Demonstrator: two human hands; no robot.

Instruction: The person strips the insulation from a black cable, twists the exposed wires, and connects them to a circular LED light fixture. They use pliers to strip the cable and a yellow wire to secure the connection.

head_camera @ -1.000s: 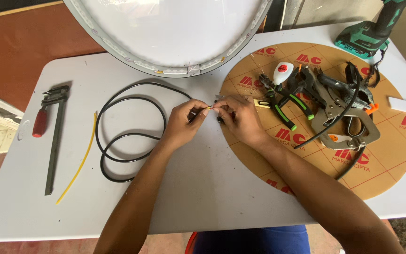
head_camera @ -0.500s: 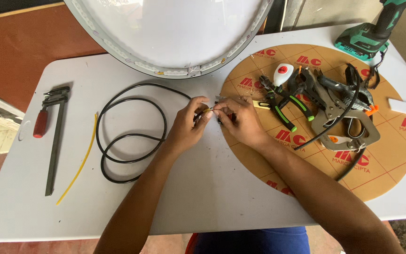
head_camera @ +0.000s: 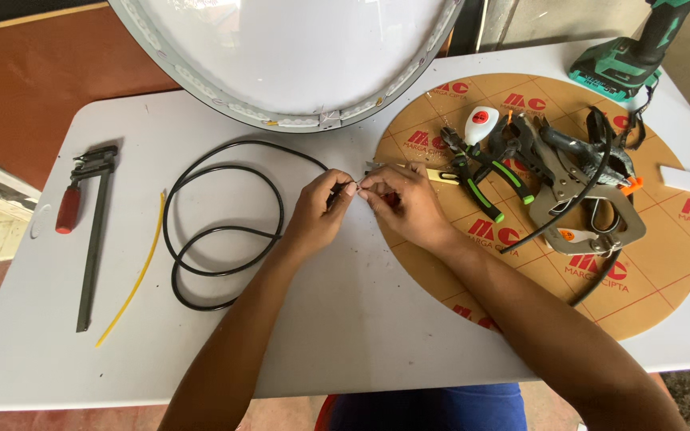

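While pinched: cable end (head_camera: 354,186), between fingertips of left hand (head_camera: 319,212) and right hand (head_camera: 402,206).
Cable (head_camera: 221,231): black, coiled left of grip on table (head_camera: 345,319).
Grip: both clenched on bared tip.
Right of grip: pliers (head_camera: 485,172), locking clamp (head_camera: 592,219).
Risk: fine strands slipping or fraying if twisted unevenly.

White table (head_camera: 377,319), black cable (head_camera: 225,231), bar clamp (head_camera: 89,231), brown disc (head_camera: 656,271)

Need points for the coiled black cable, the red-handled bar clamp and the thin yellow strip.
coiled black cable (head_camera: 201,231), head view, on the crossing of its loops.
red-handled bar clamp (head_camera: 68,210), head view, on the red handle.
thin yellow strip (head_camera: 139,275), head view, on its middle stretch.
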